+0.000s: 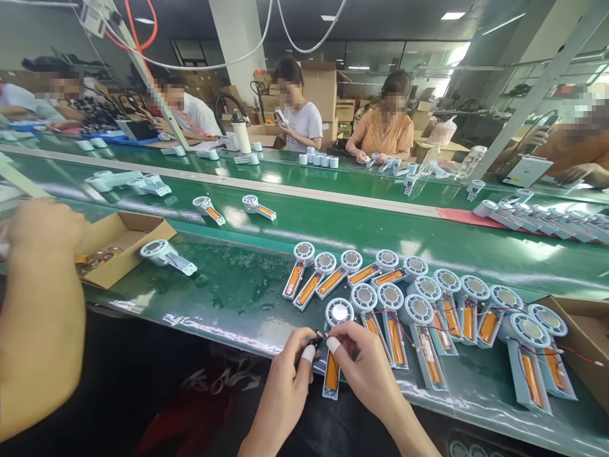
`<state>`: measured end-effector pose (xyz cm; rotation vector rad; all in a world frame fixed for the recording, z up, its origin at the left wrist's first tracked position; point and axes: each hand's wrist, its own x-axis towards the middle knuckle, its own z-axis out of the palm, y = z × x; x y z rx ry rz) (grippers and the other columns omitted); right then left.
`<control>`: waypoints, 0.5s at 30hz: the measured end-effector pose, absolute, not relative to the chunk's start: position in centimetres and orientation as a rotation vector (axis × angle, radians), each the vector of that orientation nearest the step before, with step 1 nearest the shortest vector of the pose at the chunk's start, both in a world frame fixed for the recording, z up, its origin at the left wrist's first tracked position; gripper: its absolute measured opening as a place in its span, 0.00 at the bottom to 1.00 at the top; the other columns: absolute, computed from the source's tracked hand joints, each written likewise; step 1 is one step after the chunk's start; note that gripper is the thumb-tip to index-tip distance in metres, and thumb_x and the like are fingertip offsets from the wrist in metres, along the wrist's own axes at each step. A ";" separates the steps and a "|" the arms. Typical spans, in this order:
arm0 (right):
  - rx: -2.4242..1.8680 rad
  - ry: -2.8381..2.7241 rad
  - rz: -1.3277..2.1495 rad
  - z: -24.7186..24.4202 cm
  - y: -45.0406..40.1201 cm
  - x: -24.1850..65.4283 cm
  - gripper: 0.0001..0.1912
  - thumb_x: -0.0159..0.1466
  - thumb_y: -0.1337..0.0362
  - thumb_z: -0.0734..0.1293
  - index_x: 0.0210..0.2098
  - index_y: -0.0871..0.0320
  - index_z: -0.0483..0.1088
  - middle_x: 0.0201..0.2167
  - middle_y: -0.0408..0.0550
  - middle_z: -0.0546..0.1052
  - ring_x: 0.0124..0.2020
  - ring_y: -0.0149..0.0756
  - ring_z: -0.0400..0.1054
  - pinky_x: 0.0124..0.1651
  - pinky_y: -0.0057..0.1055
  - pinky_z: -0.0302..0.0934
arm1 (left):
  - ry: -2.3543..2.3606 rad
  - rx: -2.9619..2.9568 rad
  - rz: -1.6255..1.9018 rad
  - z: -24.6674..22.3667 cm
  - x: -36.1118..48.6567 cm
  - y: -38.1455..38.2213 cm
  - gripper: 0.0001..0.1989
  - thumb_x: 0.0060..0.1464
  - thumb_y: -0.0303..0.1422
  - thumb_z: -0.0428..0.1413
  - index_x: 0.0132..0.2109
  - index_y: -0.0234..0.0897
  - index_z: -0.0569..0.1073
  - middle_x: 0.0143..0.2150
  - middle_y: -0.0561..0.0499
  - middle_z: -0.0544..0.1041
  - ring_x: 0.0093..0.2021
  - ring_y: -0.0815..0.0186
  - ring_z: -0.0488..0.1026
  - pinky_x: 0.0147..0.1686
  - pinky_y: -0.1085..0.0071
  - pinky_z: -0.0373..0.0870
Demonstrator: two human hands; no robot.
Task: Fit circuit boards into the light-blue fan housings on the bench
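Observation:
Over the front edge of the bench, my left hand [284, 376] pinches a small black part [316, 339], possibly a circuit board. My right hand [365, 363] is closed close beside it, its thumb and forefinger pressed around a tiny light-coloured end that looks like a wire plug. Both thumbs wear white finger covers. Beneath them lies a pale blue handheld fan housing [332, 379] with its handle open, showing an orange battery. Its round grilled head points away from me; my fingers partly hide its middle.
Several similar fan housings [394, 333] with red wires crowd the bench to the right, beside a cardboard box [583, 330]. Another housing [167, 256] and an open carton [121, 244] are left. Beyond runs a green conveyor [304, 212]; a co-worker's arm [40, 317] reaches in at left.

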<state>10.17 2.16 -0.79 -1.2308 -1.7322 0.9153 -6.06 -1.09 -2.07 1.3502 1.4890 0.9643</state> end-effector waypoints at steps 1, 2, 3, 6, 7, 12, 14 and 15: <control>-1.223 -1.784 0.856 -0.7 2.1 10.3 0.08 0.68 0.66 0.62 0.35 0.56 0.73 0.27 0.44 0.73 0.25 0.31 0.66 0.27 0.25 0.61 | 1.487 1.347 0.965 -1.9 -6.0 -1.2 0.12 0.64 0.42 0.49 0.45 0.43 0.72 0.32 0.50 0.76 0.23 0.65 0.69 0.24 0.72 0.67; -1.210 -1.826 0.800 -0.8 2.1 10.4 0.08 0.68 0.67 0.62 0.36 0.55 0.73 0.28 0.44 0.72 0.25 0.31 0.66 0.27 0.25 0.61 | 1.488 1.335 0.967 -1.7 -5.9 -1.2 0.12 0.63 0.43 0.49 0.43 0.43 0.73 0.29 0.52 0.75 0.22 0.65 0.67 0.23 0.72 0.65; -1.193 -1.858 0.754 -0.8 2.0 10.4 0.09 0.68 0.68 0.62 0.37 0.55 0.74 0.29 0.44 0.73 0.26 0.31 0.66 0.27 0.25 0.61 | 1.490 1.318 0.970 -1.4 -5.7 -1.3 0.12 0.63 0.43 0.50 0.41 0.43 0.73 0.25 0.53 0.72 0.21 0.64 0.66 0.22 0.72 0.64; -1.132 -1.917 0.673 -1.2 2.0 10.5 0.09 0.69 0.70 0.61 0.39 0.55 0.73 0.32 0.45 0.73 0.27 0.31 0.67 0.29 0.25 0.64 | 1.489 1.269 0.975 -0.8 -5.5 -1.1 0.15 0.63 0.47 0.50 0.41 0.44 0.75 0.19 0.57 0.64 0.21 0.62 0.65 0.21 0.72 0.61; -1.112 -1.935 0.662 -1.4 2.0 10.5 0.09 0.69 0.70 0.61 0.39 0.54 0.73 0.33 0.45 0.73 0.28 0.31 0.68 0.30 0.25 0.64 | 1.483 1.269 0.968 -0.7 -5.4 -0.9 0.16 0.63 0.48 0.50 0.42 0.44 0.75 0.19 0.57 0.63 0.20 0.63 0.64 0.21 0.72 0.60; -1.062 -2.009 0.624 -2.1 1.8 10.6 0.10 0.71 0.68 0.59 0.44 0.54 0.73 0.37 0.49 0.74 0.36 0.36 0.73 0.38 0.30 0.69 | 1.436 1.271 0.922 -0.9 -5.3 -0.6 0.17 0.62 0.47 0.50 0.43 0.41 0.75 0.20 0.59 0.61 0.20 0.66 0.58 0.20 0.73 0.55; -1.067 -2.024 0.609 -2.4 1.8 10.7 0.11 0.72 0.68 0.59 0.47 0.54 0.73 0.38 0.49 0.75 0.36 0.36 0.74 0.39 0.31 0.70 | 1.441 1.252 0.925 -1.2 -5.3 -0.7 0.16 0.62 0.45 0.50 0.43 0.40 0.74 0.21 0.58 0.63 0.20 0.67 0.58 0.20 0.74 0.56; -1.067 -2.018 0.605 -2.5 1.7 10.7 0.12 0.72 0.68 0.60 0.47 0.54 0.74 0.38 0.49 0.75 0.36 0.36 0.74 0.39 0.31 0.70 | 1.446 1.245 0.930 -1.3 -5.3 -0.7 0.15 0.62 0.45 0.50 0.43 0.40 0.74 0.23 0.57 0.65 0.20 0.68 0.58 0.20 0.74 0.56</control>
